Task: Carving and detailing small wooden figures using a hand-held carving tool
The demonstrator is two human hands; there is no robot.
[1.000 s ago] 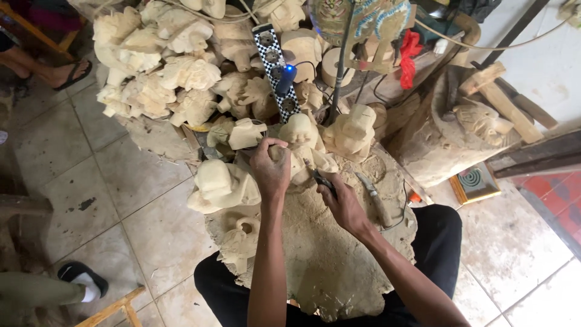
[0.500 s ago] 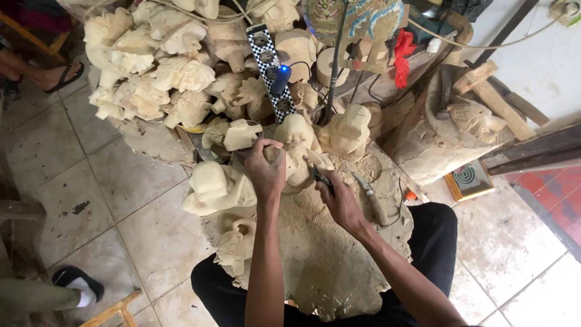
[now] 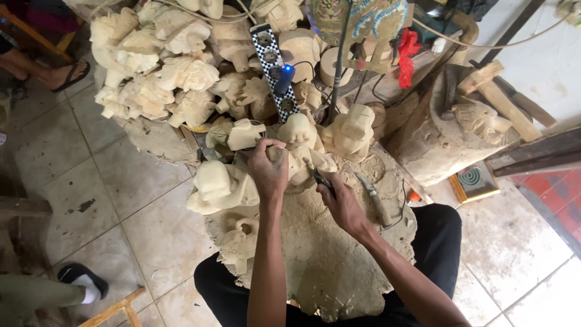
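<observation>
- Left hand (image 3: pixel 268 169) closed over the top of a pale wooden carving (image 3: pixel 305 158), fingers curled round it, steadying it on the dusty work mat (image 3: pixel 339 266) in front of my knees.
- Right hand (image 3: pixel 342 203) wrapped round a small dark-handled carving tool (image 3: pixel 321 180); tip sits against the lower right side of the carving. Grip looks firm; I cannot tell how far the blade is in.
- The carving stands upright, just in front of two similar figures (image 3: pixel 351 130), with a larger blank (image 3: pixel 221 184) touching or nearly touching it on the left.
- Progress, as I judge it: the piece is roughed out, head and body shaped, but surfaces look plain, fine detail not yet cut. Wood dust covers the mat, so a fair amount of cutting is done.
- A second knife (image 3: pixel 372 197) lies on the mat, just right of the right hand, untouched.
- Behind: a heap of unfinished pale carvings (image 3: pixel 163 72), and a checkered power strip (image 3: pixel 275 69) with a blue plug.
- Another person's sandalled foot (image 3: pixel 63 75) at far left, well apart from the work.
</observation>
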